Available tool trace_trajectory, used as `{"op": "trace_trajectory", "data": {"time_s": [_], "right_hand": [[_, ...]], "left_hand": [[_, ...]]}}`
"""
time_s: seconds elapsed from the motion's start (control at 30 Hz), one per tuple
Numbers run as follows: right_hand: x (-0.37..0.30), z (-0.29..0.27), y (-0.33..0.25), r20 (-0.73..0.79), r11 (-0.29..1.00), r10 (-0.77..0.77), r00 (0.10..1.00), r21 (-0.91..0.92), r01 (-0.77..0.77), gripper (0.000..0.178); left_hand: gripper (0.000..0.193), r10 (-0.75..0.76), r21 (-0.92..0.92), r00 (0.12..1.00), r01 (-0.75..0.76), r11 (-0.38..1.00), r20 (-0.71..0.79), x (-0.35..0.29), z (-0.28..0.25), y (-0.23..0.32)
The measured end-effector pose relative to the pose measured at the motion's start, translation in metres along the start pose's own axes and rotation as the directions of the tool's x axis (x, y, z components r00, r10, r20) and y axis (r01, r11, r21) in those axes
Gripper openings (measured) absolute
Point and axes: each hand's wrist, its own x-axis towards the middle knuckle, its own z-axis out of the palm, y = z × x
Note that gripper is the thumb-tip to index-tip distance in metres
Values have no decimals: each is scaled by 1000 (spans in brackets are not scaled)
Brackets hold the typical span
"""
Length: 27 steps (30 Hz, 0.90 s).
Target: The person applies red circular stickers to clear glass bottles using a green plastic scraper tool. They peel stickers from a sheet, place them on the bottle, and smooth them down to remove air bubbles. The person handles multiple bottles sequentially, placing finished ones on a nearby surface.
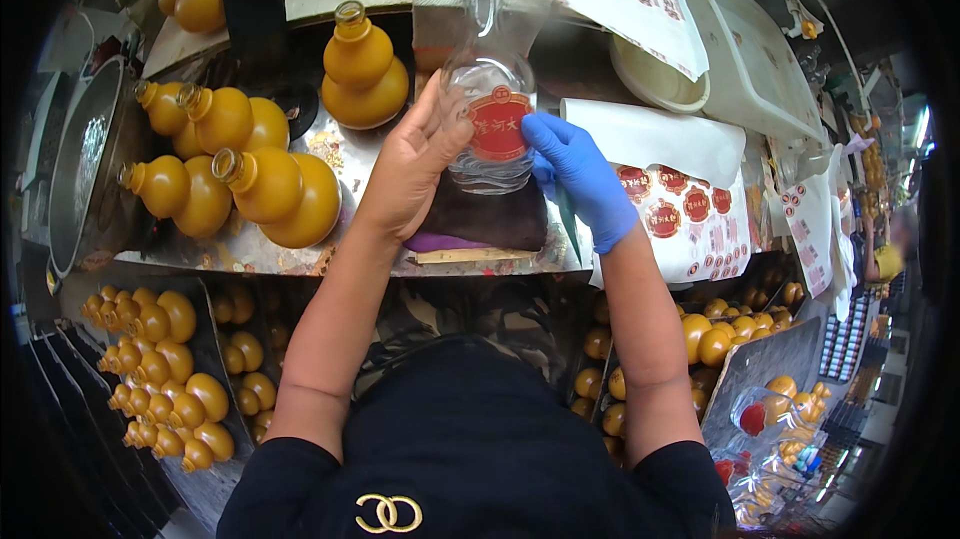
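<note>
A clear glass bottle (pixel 488 79) with a narrow neck stands tilted over a dark cloth pad (pixel 480 222) at the table's front. My bare left hand (pixel 415 159) grips it from the left, with the thumb beside the oval red label (pixel 499 126) on its front. My right hand (pixel 580 174), in a blue glove, has its thumb on the label's right edge and its other fingers curled behind. A thin green pointed tool (pixel 568 214) sticks out below the gloved fingers; its kind is not clear.
Several amber gourd-shaped bottles (pixel 285 197) stand at the left of the table. A sheet of red labels (pixel 690 204) lies right, near a round bowl (pixel 660 79) and a white tub (pixel 750 44). Crates of gourd bottles (pixel 165 379) flank me below, with clear labelled bottles (pixel 755 411) at right.
</note>
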Motion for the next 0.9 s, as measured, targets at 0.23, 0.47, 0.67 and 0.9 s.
{"op": "trace_trajectory", "data": {"time_s": [0.23,0.47,0.67,0.9], "right_hand": [[2,1,4,-27,1000,10,1000,8,-10,41],[2,3,8,-55,1000,-9,998,17,10,41],[-2,4,0,-35,1000,0,999,12,1,38],[-2,7,2,-60,1000,-19,998,7,20,38]], "left_hand": [[82,-8,-60,1000,8,998,4,1,-6,-3],[73,-9,-36,1000,8,999,-29,1,-5,-4],[78,-15,-60,1000,14,998,-15,3,-7,-3],[81,-25,-36,999,23,999,-39,3,-5,-3]]}}
